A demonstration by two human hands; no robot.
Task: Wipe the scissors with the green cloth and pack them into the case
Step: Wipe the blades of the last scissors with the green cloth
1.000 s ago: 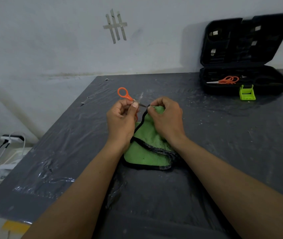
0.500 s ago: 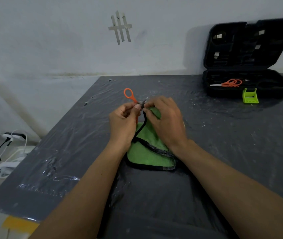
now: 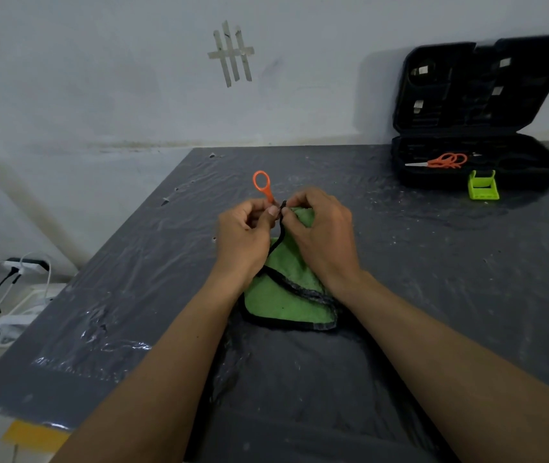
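While our left hand [image 3: 244, 233] pinches the orange scissors [image 3: 264, 187] steady, our right hand [image 3: 321, 233], just beside it, pinches the green cloth [image 3: 286, 295] around the hidden blades for wiping, the case [image 3: 480, 162] far beyond it.

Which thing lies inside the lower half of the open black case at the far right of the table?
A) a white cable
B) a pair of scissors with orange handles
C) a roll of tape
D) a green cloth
B: the orange-handled scissors lie in the lower tray of the open case.
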